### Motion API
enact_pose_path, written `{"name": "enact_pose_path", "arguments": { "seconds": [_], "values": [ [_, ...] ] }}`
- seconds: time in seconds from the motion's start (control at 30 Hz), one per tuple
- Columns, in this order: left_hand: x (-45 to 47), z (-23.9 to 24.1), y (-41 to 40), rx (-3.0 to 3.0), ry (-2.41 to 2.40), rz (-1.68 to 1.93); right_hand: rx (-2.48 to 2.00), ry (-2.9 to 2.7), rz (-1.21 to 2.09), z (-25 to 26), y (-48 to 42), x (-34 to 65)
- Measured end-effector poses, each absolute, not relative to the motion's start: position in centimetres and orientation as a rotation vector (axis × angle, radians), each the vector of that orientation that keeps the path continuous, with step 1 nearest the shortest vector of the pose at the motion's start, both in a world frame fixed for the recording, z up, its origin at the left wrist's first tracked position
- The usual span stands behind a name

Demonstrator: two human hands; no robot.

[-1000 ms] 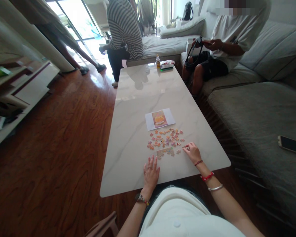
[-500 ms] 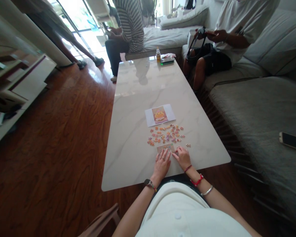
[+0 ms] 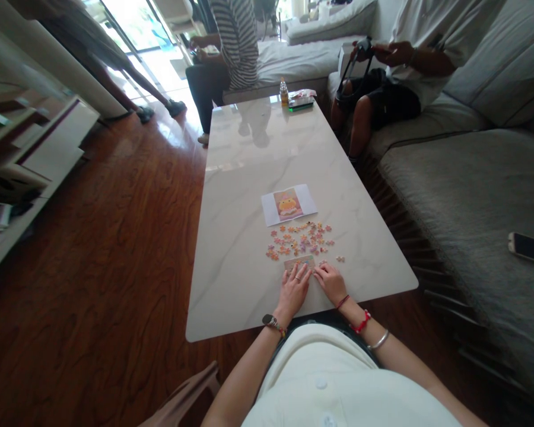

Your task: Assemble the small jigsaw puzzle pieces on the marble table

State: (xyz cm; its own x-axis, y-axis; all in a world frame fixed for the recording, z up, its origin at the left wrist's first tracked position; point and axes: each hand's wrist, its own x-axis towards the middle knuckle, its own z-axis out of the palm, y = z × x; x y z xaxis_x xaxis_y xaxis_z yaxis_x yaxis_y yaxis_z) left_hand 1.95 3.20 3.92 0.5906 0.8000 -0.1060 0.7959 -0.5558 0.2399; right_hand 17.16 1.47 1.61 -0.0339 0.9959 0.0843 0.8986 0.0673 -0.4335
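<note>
A partly joined jigsaw puzzle (image 3: 299, 261) lies flat near the table's front edge. My left hand (image 3: 293, 290) rests over its lower part, fingers spread and stretched out. At the puzzle's right edge is my right hand (image 3: 331, 283), its fingers bent and drawn together; whatever is between the fingertips is too small to make out. Beyond the hands, several loose puzzle pieces (image 3: 303, 244) in orange, pink and purple are scattered. A few pieces (image 3: 340, 259) sit apart on the right. Behind them lies a paper sheet (image 3: 309, 200) with a printed yellow figure.
The white marbled table (image 3: 240, 237) has a bottle (image 3: 284, 93) and a dark case (image 3: 301, 103) at its far end. A person (image 3: 396, 89) sits on the grey sofa (image 3: 463, 196) to the right. A phone (image 3: 531, 248) lies there. Two more people are farther left.
My right hand's fingertips have shifted slightly at the puzzle's right edge. My left hand stays spread over the puzzle. The view has tilted a little.
</note>
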Motion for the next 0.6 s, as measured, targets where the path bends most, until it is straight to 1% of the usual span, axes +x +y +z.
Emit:
{"name": "enact_pose_path", "arguments": {
  "seconds": [0.43,0.6],
  "values": [
    [1.7,5.0,4.9,2.462,1.313,0.101,-1.880,-2.386,0.276,2.5,0.8,16.4],
    [1.6,5.4,5.3,2.421,1.332,0.081,-1.942,-2.306,0.260,2.3,0.3,16.5]
  ]
}}
